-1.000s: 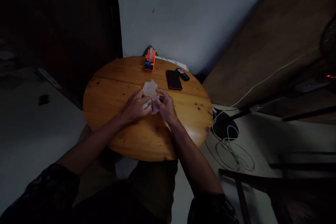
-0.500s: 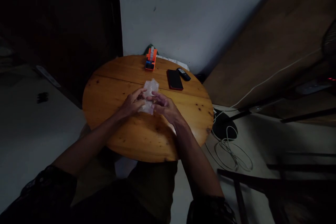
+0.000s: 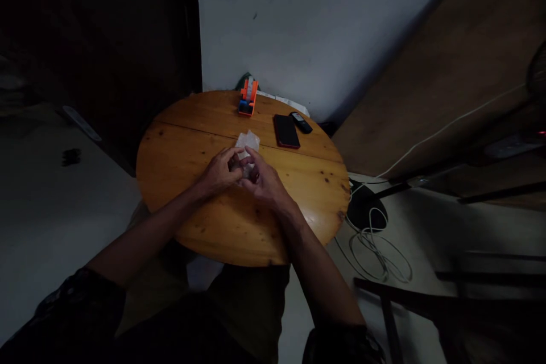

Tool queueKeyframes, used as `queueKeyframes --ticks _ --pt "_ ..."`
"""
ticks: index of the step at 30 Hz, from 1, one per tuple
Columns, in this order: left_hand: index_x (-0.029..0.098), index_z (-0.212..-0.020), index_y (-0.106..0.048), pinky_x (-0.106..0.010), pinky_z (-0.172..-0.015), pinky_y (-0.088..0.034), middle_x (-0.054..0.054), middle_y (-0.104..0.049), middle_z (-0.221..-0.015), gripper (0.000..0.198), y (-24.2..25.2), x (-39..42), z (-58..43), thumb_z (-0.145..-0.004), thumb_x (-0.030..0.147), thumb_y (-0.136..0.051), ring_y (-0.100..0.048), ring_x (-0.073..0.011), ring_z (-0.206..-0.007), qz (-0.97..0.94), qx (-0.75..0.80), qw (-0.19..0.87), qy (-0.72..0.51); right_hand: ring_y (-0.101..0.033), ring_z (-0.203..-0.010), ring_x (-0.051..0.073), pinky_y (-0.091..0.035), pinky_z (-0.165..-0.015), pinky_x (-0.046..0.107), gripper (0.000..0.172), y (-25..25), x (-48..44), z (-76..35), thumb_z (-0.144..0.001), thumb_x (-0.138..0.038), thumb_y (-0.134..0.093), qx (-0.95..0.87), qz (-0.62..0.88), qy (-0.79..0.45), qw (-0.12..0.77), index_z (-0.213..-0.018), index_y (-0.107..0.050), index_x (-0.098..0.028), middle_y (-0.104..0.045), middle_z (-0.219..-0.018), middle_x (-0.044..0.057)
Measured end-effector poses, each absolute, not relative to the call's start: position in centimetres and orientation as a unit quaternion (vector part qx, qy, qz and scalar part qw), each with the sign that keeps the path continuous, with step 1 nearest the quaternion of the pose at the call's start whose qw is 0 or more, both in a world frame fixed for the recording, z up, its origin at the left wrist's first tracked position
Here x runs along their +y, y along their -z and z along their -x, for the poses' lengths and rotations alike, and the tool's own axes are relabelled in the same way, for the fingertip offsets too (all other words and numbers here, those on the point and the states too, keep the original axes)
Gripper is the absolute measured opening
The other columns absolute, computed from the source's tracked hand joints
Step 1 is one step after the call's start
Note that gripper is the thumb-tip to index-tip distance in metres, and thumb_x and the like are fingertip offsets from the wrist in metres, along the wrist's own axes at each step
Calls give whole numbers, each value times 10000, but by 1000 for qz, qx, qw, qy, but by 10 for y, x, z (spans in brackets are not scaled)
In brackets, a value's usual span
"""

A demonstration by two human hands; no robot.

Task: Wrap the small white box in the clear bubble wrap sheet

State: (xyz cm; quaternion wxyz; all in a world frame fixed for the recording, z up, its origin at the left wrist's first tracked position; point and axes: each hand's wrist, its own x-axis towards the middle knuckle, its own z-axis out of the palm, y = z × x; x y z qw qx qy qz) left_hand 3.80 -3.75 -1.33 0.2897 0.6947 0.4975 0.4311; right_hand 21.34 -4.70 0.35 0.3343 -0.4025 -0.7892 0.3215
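A translucent, crumpled piece of plastic that looks like bubble wrap (image 3: 248,140) lies on the round wooden table (image 3: 205,216), partly hidden by my fingers. My left hand (image 3: 222,169) grips its left side with curled fingers. From the right, my right hand (image 3: 263,176) closes on it, thumb and fingers bent around the near part. The two hands almost meet at the fingertips. Whether anything is wrapped inside the plastic, I cannot tell.
At the table's back stands an orange tape dispenser (image 3: 248,98). Right of it lie a black phone with a red edge (image 3: 286,131) and a dark remote-like handset (image 3: 301,122). A pale wall (image 3: 298,28) rises behind; coiled white cable (image 3: 379,250) lies on the floor at right.
My hands have come closer together, and their fingers have closed more tightly around the plastic. Less of it shows now. The whole view has shifted slightly.
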Motion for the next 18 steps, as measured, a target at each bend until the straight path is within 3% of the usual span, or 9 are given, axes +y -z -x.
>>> queueKeyframes --ticks 6,13,18 --pt "156 -1292 -632 -272 -719 -498 -26 -578 -942 578 14 -40 -39 -717 135 -584 -549 -136 -760 -723 498 233 -419 -548 -692 133 -434 -614 263 516 -6 -36 -225 -860 -352 -612 -697 429 -353 453 -1353 -538 -217 -701 -1028 60" --pt "167 -1109 -703 -296 -774 -516 -30 -591 -933 402 11 -45 -39 -735 133 -558 -579 -161 -811 -744 486 196 -415 -664 -948 198 -495 -865 357 468 1 -36 -219 -851 -280 -580 -744 399 -335 419 -1313 -578 -201 -741 -988 61" --pt "177 -1010 -730 -308 -830 -538 -44 -615 -961 321 17 -44 -41 -743 119 -562 -607 -174 -864 -742 479 180 -432 -664 -877 184 -528 -701 293 407 3 -27 -226 -797 -364 -640 -625 478 -378 488 -1168 -600 -203 -726 -1015 70"
